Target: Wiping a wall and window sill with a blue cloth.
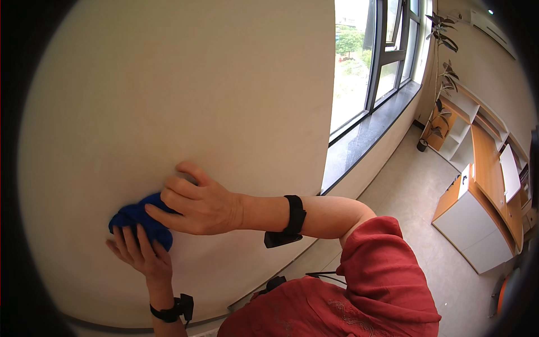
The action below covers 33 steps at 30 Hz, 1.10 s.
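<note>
A bunched blue cloth (134,214) lies against the pale wall (236,97). My left hand (141,255) holds it from below, with fingers spread over its lower part. From the right, my right hand (196,204) reaches across, and the cloth's upper right edge sits between its thumb and curled fingers. The bent index finger of that hand is at the wall just above the cloth. A small grey patch shows between the knuckles; I cannot tell if it is shadow or an object. The folds under both hands are hidden.
A grey-framed window (381,54) with a dark stone sill (368,128) is to the right. Farther off stand a tall potted plant (440,101), white and wood shelving (459,143) and a desk (476,227). Black straps with devices (294,217) sit on both forearms.
</note>
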Available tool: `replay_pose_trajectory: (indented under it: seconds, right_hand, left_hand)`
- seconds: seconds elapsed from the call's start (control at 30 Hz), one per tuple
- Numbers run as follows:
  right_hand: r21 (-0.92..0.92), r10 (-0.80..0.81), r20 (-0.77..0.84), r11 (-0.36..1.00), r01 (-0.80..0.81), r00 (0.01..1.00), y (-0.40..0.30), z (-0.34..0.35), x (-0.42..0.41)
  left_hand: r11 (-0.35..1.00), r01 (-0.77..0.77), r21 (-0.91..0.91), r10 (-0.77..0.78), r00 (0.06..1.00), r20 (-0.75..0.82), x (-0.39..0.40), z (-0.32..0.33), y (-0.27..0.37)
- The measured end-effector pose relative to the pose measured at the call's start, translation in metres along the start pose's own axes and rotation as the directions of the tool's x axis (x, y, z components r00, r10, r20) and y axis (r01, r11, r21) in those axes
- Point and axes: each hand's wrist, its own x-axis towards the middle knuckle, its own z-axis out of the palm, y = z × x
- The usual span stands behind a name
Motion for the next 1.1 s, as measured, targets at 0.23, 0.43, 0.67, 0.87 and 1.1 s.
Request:
replay_pose_trajectory:
  seconds: [0.23,0.43,0.67,0.87,1.1]
  right_hand:
    - [0.012,-0.008,0.048,1.0,0.007,0.999,-0.006,-0.003,-0.014]
    - [0.026,-0.013,0.06,1.0,0.011,0.998,-0.005,-0.003,-0.016]
    - [0.026,-0.002,0.061,1.0,0.0,0.998,-0.005,-0.004,-0.018]
    - [0.027,0.006,0.058,1.0,-0.008,0.998,-0.005,-0.004,-0.017]
    - [0.035,0.01,0.063,0.999,-0.013,0.998,-0.005,-0.005,-0.016]
  left_hand:
    - [1.0,-0.015,-0.015,0.015,1.0,0.014,-0.013,0.001,0.003]
    - [1.0,-0.012,-0.002,0.012,1.0,0.021,-0.013,-0.001,0.004]
    - [0.999,-0.052,-0.011,0.052,0.999,0.007,-0.013,-0.002,0.001]
    - [0.999,-0.047,-0.012,0.047,0.999,0.006,-0.013,-0.002,0.001]
    - [0.999,-0.034,-0.033,0.034,0.999,-0.005,-0.015,0.0,0.002]
